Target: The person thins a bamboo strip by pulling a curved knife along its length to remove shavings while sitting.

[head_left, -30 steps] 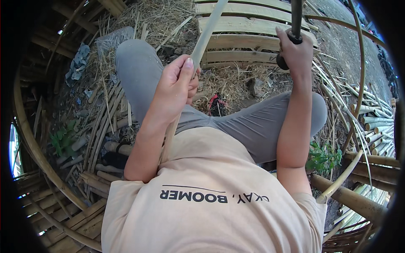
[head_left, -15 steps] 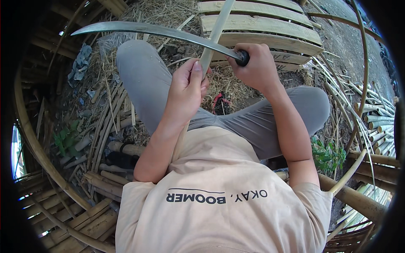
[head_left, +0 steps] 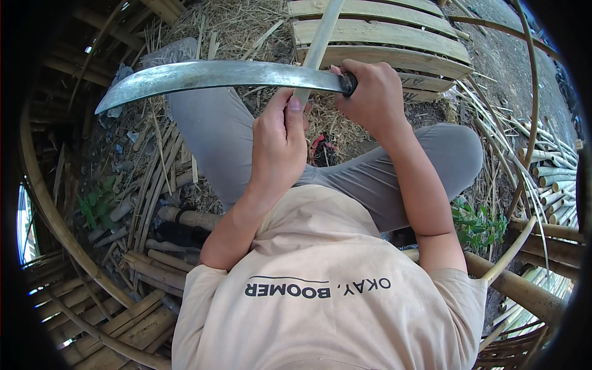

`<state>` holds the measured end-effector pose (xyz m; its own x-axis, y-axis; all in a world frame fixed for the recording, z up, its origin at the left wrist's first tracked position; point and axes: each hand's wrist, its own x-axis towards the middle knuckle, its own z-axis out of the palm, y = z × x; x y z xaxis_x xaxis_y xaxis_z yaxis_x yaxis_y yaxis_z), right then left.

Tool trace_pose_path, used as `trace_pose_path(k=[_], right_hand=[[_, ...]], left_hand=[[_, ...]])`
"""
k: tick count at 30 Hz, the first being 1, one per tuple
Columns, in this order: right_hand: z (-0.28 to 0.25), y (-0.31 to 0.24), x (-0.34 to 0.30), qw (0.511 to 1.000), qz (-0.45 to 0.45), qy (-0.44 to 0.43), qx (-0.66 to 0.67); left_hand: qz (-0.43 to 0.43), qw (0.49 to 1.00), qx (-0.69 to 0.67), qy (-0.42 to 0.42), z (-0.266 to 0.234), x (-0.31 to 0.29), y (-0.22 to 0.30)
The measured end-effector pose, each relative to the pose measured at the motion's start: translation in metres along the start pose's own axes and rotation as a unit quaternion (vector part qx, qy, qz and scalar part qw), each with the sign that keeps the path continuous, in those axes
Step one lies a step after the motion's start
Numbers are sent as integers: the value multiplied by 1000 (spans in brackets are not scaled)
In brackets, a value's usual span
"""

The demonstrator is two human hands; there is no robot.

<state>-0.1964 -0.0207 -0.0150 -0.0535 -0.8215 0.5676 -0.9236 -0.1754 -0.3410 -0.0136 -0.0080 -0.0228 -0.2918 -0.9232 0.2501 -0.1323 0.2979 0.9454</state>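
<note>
My right hand (head_left: pixel 373 95) is wrapped round the dark handle of a machete (head_left: pixel 203 75). Its long curved blade points left, the broad face turned up toward me. A pale bamboo strip (head_left: pixel 323 37) runs away from me, and the blade lies across it. Just on the near side of the blade, my left hand (head_left: pixel 280 132) pinches the strip between thumb and fingers. The strip's near part is hidden behind that hand and forearm. I sit with my knees spread, in grey trousers.
Beyond my hands stands a slatted wooden crate (head_left: pixel 382 31). Split bamboo strips (head_left: pixel 157 179) and shavings litter the ground at left. A stack of bamboo poles (head_left: pixel 558 179) lies at right, near a green plant (head_left: pixel 478 225). A bent bamboo pole (head_left: pixel 527 92) rises at right.
The machete blade has rolled from nearly edge-on to showing its broad face, and its middle sits closer to me. My left hand has turned and shifted slightly right, still holding the bamboo strip.
</note>
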Motion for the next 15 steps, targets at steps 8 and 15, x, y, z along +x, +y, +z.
trace_pose_path(k=[8, 15], right_hand=[[2, 4, 2, 1000, -13, 13, 1], [-15, 72, 23, 987, 127, 96, -9]], left_hand=[[-17, 1000, -19, 2, -5, -4, 1], [-79, 991, -97, -44, -3, -15, -3]])
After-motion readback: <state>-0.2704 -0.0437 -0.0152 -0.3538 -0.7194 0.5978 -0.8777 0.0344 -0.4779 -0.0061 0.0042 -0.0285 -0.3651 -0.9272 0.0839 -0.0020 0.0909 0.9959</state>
